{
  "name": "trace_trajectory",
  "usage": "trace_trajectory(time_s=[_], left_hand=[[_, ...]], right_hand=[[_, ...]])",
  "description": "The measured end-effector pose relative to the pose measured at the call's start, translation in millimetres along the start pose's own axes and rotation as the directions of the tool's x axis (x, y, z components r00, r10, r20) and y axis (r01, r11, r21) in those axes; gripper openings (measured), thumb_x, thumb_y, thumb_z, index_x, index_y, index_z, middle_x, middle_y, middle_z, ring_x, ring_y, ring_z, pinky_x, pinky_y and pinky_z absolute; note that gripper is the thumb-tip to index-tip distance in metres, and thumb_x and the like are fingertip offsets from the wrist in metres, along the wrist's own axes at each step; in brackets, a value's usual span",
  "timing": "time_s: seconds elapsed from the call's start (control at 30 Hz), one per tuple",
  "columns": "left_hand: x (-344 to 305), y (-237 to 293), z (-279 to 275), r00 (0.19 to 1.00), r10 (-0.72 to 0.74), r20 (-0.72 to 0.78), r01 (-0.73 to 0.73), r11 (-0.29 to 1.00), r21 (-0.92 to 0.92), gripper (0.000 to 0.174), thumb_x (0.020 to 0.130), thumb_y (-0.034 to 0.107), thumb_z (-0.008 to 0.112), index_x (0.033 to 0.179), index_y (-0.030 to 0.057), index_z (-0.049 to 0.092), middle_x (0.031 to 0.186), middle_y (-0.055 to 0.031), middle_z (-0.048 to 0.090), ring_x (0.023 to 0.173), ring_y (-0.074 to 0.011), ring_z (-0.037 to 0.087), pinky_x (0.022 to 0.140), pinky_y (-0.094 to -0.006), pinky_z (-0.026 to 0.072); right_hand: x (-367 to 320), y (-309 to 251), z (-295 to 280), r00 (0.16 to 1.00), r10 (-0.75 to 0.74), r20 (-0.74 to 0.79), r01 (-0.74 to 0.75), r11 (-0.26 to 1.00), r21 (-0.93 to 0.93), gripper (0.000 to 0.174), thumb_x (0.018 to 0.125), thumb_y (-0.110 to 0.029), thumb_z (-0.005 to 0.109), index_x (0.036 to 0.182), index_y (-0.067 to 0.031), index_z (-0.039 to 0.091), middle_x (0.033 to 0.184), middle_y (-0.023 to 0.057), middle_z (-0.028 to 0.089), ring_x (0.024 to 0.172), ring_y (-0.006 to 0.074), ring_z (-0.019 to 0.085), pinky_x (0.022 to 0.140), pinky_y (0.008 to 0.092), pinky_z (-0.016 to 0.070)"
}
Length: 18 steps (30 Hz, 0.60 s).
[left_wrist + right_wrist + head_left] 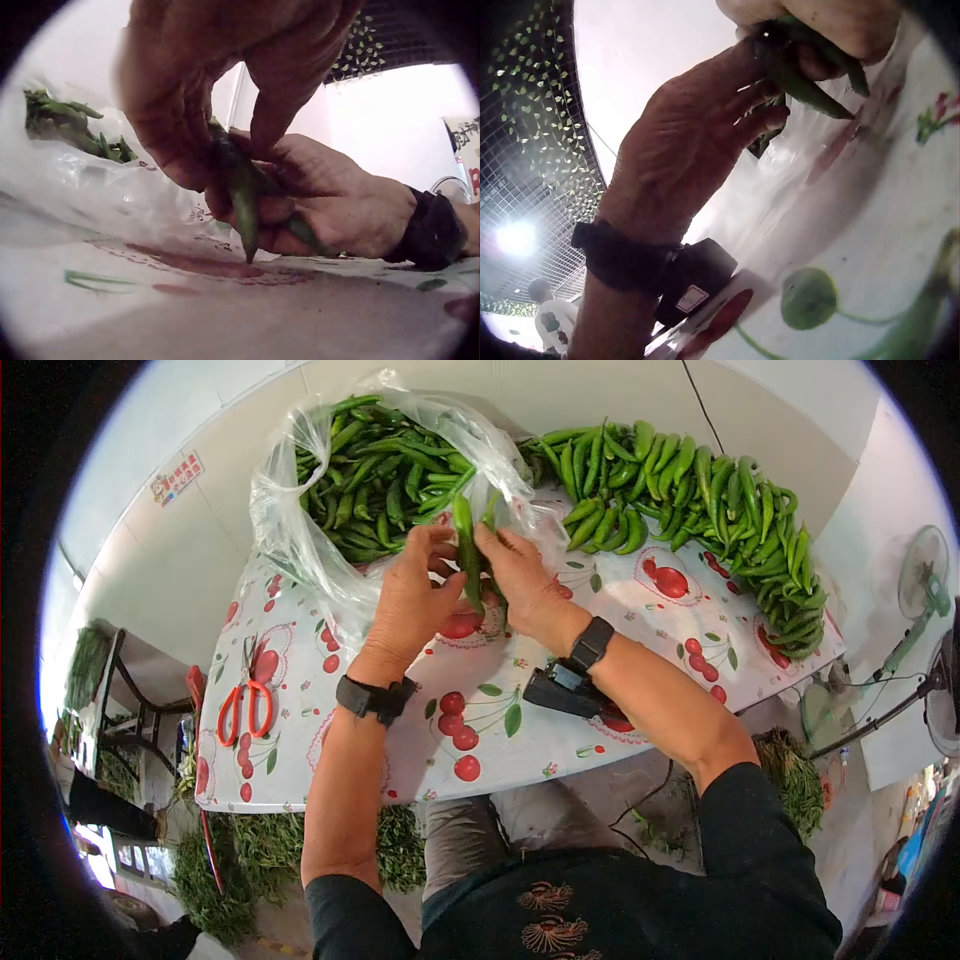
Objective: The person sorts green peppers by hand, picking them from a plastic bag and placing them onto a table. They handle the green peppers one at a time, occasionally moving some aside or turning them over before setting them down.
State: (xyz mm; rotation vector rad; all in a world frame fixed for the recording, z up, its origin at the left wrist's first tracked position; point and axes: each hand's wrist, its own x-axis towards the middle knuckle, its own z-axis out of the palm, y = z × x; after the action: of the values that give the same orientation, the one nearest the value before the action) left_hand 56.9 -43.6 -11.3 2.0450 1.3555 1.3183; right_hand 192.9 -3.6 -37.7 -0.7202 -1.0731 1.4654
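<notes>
Both hands meet over the table beside a clear plastic bag [275, 510] heaped with green chili peppers [385, 480]. My left hand [408, 600] pinches a long green chili pepper [466, 550] between fingers and thumb, its length pointing down toward the tablecloth. My right hand [530, 585] curls round a second green chili pepper [304, 231], which lies against its palm in the left wrist view. In the right wrist view the two peppers [802, 86] hang side by side between the left hand [690, 142] and the right hand [847, 22].
Lined-up green peppers [740, 500] curve along the table's back and right edge. Orange-handled scissors [246, 705] lie at left on the cherry-patterned tablecloth [480, 710]. A black device [560, 692] sits under the right wrist. A fan [922, 570] stands at right; bundled greens [270, 850] lie below.
</notes>
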Motion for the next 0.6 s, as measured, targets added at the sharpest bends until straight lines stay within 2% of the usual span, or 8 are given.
trace_trajectory(time_s=[0.1,0.17,0.23,0.27,0.33,0.47,0.53,0.6], left_hand=[[0.1,3.8,-0.3,1.000,-0.019,0.019,0.019,1.000,0.003,0.050,0.078,0.000,0.066,0.124,0.0009,0.046,0.100,-0.0115,0.064,0.089,-0.0162,0.062,0.076,-0.0277,0.0515],[1.1,-6.7,0.9,0.999,0.032,0.008,-0.032,0.999,0.023,0.051,0.078,0.001,0.066,0.125,-0.0006,0.045,0.099,-0.0127,0.065,0.087,-0.0169,0.063,0.074,-0.0281,0.0520],[2.1,-7.5,2.5,0.997,0.072,-0.036,-0.073,0.997,-0.026,0.050,0.075,0.005,0.066,0.121,-0.0023,0.047,0.086,-0.0153,0.066,0.075,-0.0250,0.065,0.068,-0.0328,0.0510],[1.9,-7.7,1.7,0.997,0.074,-0.033,-0.074,0.997,-0.027,0.050,0.075,0.005,0.066,0.121,-0.0023,0.047,0.086,-0.0153,0.066,0.075,-0.0250,0.065,0.068,-0.0328,0.0510],[0.5,-2.1,-1.3,0.999,-0.044,-0.006,0.044,0.999,-0.024,0.052,0.076,0.005,0.065,0.124,-0.0034,0.046,0.083,-0.0166,0.066,0.071,-0.0251,0.065,0.068,-0.0330,0.0510],[1.0,-8.1,-0.8,0.994,0.071,-0.085,-0.068,0.997,0.047,0.054,0.078,0.005,0.062,0.129,-0.0030,0.045,0.082,-0.0162,0.066,0.071,-0.0229,0.065,0.067,-0.0325,0.0511],[0.7,-5.7,-0.6,0.991,0.110,-0.080,-0.106,0.993,0.052,0.053,0.081,0.005,0.062,0.130,-0.0028,0.044,0.083,-0.0154,0.066,0.071,-0.0207,0.064,0.066,-0.0311,0.0512],[-0.8,2.2,-0.1,0.994,0.090,-0.063,-0.089,0.996,0.019,0.052,0.083,0.005,0.061,0.132,-0.0007,0.044,0.086,-0.0125,0.066,0.073,-0.0156,0.062,0.066,-0.0271,0.0506]], right_hand=[[2.9,6.4,-1.1,0.993,-0.054,0.100,0.055,0.998,-0.006,0.032,0.089,-0.034,0.061,0.100,-0.0043,0.062,0.068,-0.0024,0.054,0.050,0.0070,0.046,0.040,0.0231,0.0348],[-1.6,0.8,-1.0,0.997,-0.022,0.080,0.019,0.999,0.031,0.031,0.088,-0.030,0.064,0.102,-0.0031,0.063,0.069,-0.0021,0.055,0.052,0.0059,0.048,0.041,0.0220,0.0353],[-5.7,-6.8,-0.3,0.979,-0.119,0.168,0.139,0.983,-0.117,0.032,0.086,-0.032,0.066,0.099,-0.0034,0.064,0.070,-0.0014,0.056,0.053,0.0059,0.048,0.040,0.0225,0.0347],[-6.2,-8.4,-0.7,0.979,-0.120,0.165,0.140,0.983,-0.117,0.032,0.086,-0.032,0.066,0.099,-0.0034,0.064,0.070,-0.0014,0.056,0.053,0.0059,0.048,0.040,0.0225,0.0347],[-6.8,-11.4,-1.8,0.984,-0.001,0.179,0.024,0.992,-0.126,0.033,0.084,-0.034,0.068,0.096,-0.0032,0.065,0.070,-0.0012,0.057,0.055,0.0050,0.047,0.045,0.0217,0.0370],[-6.3,-10.8,0.1,0.977,0.036,0.210,-0.018,0.996,-0.087,0.034,0.084,-0.034,0.068,0.091,-0.0009,0.066,0.071,-0.0010,0.058,0.058,0.0054,0.047,0.051,0.0226,0.0396],[1.4,-8.4,-0.1,0.959,-0.163,0.233,0.213,0.955,-0.207,0.036,0.084,-0.033,0.067,0.087,0.0023,0.066,0.070,-0.0001,0.059,0.061,0.0059,0.047,0.056,0.0239,0.0416],[2.0,-18.7,-3.6,0.967,-0.187,0.173,0.230,0.932,-0.279,0.037,0.084,-0.033,0.066,0.086,0.0037,0.066,0.068,0.0004,0.059,0.061,0.0064,0.048,0.056,0.0252,0.0420]])
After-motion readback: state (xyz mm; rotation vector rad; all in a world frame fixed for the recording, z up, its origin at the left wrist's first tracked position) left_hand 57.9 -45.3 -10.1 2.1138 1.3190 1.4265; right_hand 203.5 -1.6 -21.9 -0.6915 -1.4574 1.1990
